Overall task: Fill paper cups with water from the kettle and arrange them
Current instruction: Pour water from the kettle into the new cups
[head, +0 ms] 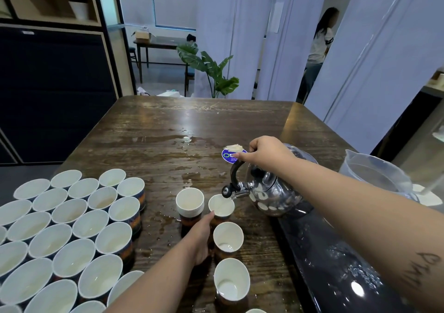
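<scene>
Wet wooden table (168, 125), right hand (269, 153) gripping kettle (271, 192), left hand (200, 238) around cup (221, 207).

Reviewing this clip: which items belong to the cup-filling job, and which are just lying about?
Job: shiny steel kettle gripped by right hand; white paper cup under spout held by left hand; stack of empty cups; filled cup cluster.
Lying about: clear plastic jug; blue round sticker; potted plant.
</scene>
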`<state>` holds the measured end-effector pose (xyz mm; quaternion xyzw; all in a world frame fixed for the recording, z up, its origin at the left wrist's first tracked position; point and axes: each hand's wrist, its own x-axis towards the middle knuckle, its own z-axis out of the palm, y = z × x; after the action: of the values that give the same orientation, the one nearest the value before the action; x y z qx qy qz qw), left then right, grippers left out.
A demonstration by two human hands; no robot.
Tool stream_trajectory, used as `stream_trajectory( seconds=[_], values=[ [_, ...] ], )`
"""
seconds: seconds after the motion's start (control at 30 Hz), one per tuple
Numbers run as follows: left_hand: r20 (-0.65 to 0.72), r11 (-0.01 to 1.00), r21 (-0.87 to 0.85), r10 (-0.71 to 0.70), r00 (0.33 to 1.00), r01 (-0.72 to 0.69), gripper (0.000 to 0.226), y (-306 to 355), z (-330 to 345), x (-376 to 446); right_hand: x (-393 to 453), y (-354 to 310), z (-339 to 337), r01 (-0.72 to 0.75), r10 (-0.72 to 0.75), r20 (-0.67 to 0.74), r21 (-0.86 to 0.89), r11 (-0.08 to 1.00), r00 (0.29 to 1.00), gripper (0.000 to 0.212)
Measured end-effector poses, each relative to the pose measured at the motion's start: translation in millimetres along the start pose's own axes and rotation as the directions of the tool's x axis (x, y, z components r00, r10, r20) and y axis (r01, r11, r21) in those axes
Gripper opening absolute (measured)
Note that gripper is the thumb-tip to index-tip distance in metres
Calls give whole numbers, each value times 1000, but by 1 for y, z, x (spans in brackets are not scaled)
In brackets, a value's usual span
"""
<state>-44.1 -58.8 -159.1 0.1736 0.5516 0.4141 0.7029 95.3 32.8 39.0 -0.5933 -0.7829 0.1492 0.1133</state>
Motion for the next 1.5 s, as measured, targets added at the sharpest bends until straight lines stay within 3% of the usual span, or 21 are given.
stream_trajectory(
  seconds=[0.3, 0.57, 0.87, 1.03, 1.3, 1.5],
  values=[
    [-7, 999, 15, -43, 999, 43, 43, 1, -1, -9, 3, -6, 3, 22, -20, 24, -104, 994, 1000, 53],
    [-6, 999, 38, 4, 1000, -4, 40, 2, -4, 0, -3, -19, 2, 105, -100, 32, -240, 965, 994, 48],
    [-7, 998, 64, 9, 1000, -9, 43, 1, -4, 5, -2, -23, -5, 104, -107, -1, -233, 967, 994, 49],
    [-1, 998, 61, 6, 1000, -6, 45, 0, -4, 3, -1, -16, -6, 76, -82, -31, -157, 985, 996, 53],
    [-10, 998, 60, -14, 1000, 15, 39, -3, -6, -9, -14, 16, -1, -78, 94, -59, 227, 971, 994, 57],
    [12, 1000, -8, -22, 1000, 22, 46, -12, -9, -6, -38, 13, 7, -25, 22, 23, 152, 988, 999, 56]
  ],
)
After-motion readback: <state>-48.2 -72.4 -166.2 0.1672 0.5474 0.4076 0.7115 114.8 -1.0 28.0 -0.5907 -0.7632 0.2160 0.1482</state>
